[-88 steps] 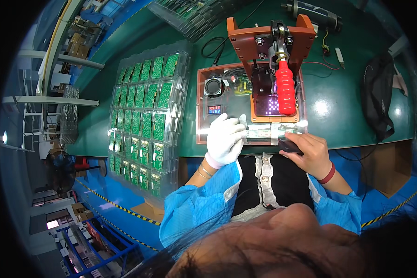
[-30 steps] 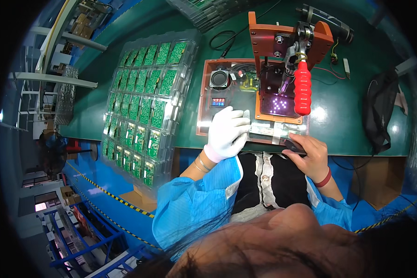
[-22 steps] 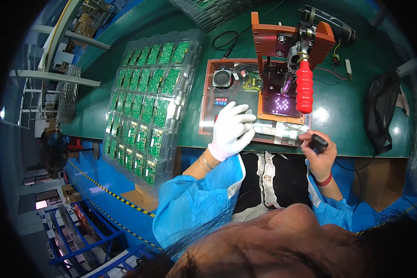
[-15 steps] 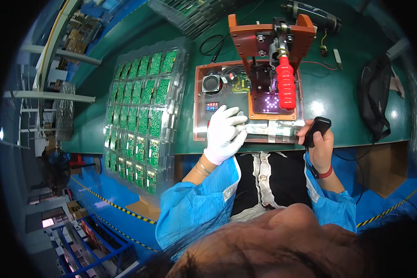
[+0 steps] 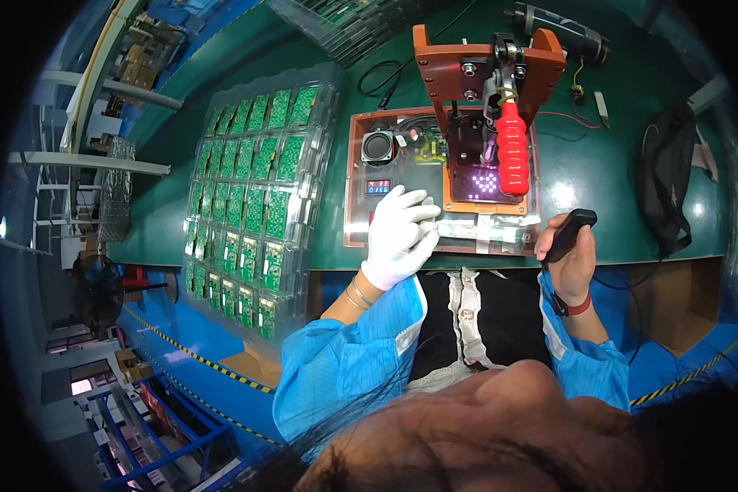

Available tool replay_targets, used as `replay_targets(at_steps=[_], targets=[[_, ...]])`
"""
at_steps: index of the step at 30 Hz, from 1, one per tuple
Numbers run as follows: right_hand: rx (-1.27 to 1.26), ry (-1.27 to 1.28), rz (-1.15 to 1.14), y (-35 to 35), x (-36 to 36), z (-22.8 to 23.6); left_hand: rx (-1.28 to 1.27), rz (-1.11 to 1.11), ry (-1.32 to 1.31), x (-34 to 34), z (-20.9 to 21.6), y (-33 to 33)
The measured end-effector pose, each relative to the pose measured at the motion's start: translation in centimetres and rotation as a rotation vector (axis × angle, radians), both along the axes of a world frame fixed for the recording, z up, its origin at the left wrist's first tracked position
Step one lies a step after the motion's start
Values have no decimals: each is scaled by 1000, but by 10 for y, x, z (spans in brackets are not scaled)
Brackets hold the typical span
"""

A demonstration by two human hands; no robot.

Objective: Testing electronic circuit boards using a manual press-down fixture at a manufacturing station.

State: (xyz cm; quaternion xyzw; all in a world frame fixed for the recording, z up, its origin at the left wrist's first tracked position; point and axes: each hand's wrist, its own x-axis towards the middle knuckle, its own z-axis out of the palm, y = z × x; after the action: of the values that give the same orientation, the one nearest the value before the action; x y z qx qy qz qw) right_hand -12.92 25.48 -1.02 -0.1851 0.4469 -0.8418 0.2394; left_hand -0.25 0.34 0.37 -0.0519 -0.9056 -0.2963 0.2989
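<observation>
The person's bare right hand is closed around a black handheld device, holding it tilted up just beyond the front right corner of the clear-lidded electronics box. The white-gloved left hand lies over that box's front left part, fingers curled together; whether they pinch anything cannot be told. The device looks light, stiff and smooth, probably a plastic shell that could slip or crack if dropped, so it is best held by its long sides, around the middle. A dark cable hangs to the right of the box; whether it joins the device is unclear. On the box, an orange toggle-clamp frame with a red ribbed handle stands toward the right, a purple-lit plate below it; a round speaker and a lit digital meter sit at its left. Left of the box lies a clear tray of green circuit boards; well to its right, a black fabric bag; behind it, a dark cylinder.
</observation>
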Motion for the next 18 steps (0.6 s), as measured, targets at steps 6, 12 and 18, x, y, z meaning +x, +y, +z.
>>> replay_targets(at_steps=[6, 12, 18], targets=[[26, 2, -24, 1, -1, -2, 47, -41, 9, 3, -1, -2], [-77, -56, -16, 3, -7, -5, 165, 31, 126, 8, -13, -5], [5, -25, -66, 2, -5, -4, 112, 23, 120, 7, -11, -5]])
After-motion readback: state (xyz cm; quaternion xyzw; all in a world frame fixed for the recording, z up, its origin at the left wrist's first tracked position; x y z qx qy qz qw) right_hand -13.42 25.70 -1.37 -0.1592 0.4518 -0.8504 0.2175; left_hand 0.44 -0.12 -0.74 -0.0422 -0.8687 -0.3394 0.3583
